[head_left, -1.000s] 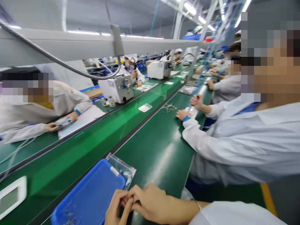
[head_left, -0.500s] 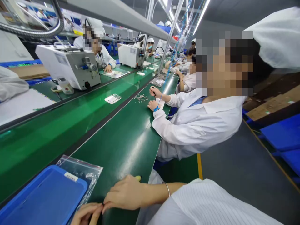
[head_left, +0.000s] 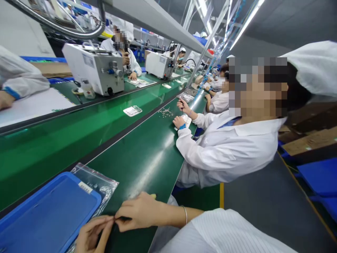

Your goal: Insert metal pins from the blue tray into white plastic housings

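At the bottom of the head view, my left hand (head_left: pixel 93 233) and my right hand (head_left: pixel 139 213) meet at the fingertips above the green bench. Thumb and index finger of each are pinched together. A tiny dark spot shows where they meet, too small to name. A silver bangle (head_left: pixel 185 215) circles my right wrist. Behind my right hand, a small yellow-green tip (head_left: pixel 153 196) peeks out, its kind unclear. Beside my left hand lies a blue tray (head_left: pixel 98 201) with a white label, partly over a clear zip bag (head_left: pixel 112 185).
A green conveyor (head_left: pixel 105 117) carrying a white flat part (head_left: pixel 132 111) runs along the bench (head_left: pixel 147 158). A co-worker in white (head_left: pixel 210 151) sits to the right, holding a dark tool near scattered small parts (head_left: pixel 165 112). White machines (head_left: pixel 92 68) stand across the conveyor.
The view has turned slightly left, so the scene sits further right. My hands still meet at the fingertips, with a wider gap showing under my right fingers.
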A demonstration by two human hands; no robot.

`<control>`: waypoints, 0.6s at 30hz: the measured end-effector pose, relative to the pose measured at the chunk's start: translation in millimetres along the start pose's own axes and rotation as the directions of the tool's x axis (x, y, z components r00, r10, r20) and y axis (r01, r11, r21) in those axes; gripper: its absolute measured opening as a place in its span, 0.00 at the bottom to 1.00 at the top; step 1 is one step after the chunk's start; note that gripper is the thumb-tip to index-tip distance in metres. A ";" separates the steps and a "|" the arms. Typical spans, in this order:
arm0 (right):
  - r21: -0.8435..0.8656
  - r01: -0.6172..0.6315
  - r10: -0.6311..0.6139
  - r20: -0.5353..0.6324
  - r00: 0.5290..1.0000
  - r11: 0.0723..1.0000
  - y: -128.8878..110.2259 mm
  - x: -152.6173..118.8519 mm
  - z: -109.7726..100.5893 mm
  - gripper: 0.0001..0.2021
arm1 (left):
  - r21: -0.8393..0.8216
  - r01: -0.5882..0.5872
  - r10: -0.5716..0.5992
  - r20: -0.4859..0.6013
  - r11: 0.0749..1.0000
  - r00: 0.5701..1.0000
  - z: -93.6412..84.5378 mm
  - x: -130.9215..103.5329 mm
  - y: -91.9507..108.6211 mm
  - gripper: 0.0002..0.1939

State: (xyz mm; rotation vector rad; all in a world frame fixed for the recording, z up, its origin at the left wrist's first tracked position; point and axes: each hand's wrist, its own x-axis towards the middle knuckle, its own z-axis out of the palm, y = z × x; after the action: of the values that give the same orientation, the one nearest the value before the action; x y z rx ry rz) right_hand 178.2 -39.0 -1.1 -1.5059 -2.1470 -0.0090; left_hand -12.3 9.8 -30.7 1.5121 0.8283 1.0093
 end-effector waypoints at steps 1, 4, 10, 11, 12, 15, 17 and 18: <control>-0.021 0.008 -0.008 -0.008 1.000 1.000 0.3 0.3 0.0 0.11 | -0.004 0.014 -0.014 -0.003 1.000 1.000 -0.2 -0.9 -0.5 0.11; -0.065 0.032 -0.036 -0.052 0.998 0.997 -0.1 -0.6 1.1 0.10 | -0.002 0.003 -0.003 -0.005 1.000 1.000 -0.1 -2.9 -2.7 0.09; -0.114 0.061 -0.058 0.022 0.998 0.992 3.3 -3.5 7.9 0.12 | 0.074 0.044 -0.048 0.052 0.996 0.997 -0.1 -2.4 -9.6 0.07; -0.121 0.074 -0.069 0.045 0.997 0.990 4.1 -2.9 8.5 0.12 | 0.075 0.040 -0.044 0.044 0.996 0.998 -0.4 -2.0 -9.8 0.08; -0.121 0.088 -0.081 0.064 0.995 0.989 4.7 -2.2 9.1 0.11 | 0.073 0.038 -0.041 0.038 0.997 0.998 -0.5 -1.6 -9.5 0.08; -0.126 0.100 -0.090 0.083 0.992 0.987 5.7 0.3 11.7 0.11 | 0.049 0.059 -0.061 0.048 0.997 0.997 0.8 -0.7 -7.2 0.08; -0.121 0.112 -0.107 0.049 0.993 0.986 6.5 2.2 14.4 0.11 | 0.017 0.073 -0.074 0.060 0.997 0.995 3.6 -0.3 -6.9 0.08; -0.114 0.121 -0.120 0.010 0.993 0.986 7.2 3.5 15.5 0.11 | 0.002 0.067 -0.067 0.058 0.998 0.996 5.4 -0.3 -7.7 0.07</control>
State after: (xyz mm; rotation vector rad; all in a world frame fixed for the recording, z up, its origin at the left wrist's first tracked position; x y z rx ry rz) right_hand 177.5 -28.7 -15.1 -1.4359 -2.2714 -0.1742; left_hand -7.4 8.8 -38.6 1.4971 0.8326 0.9118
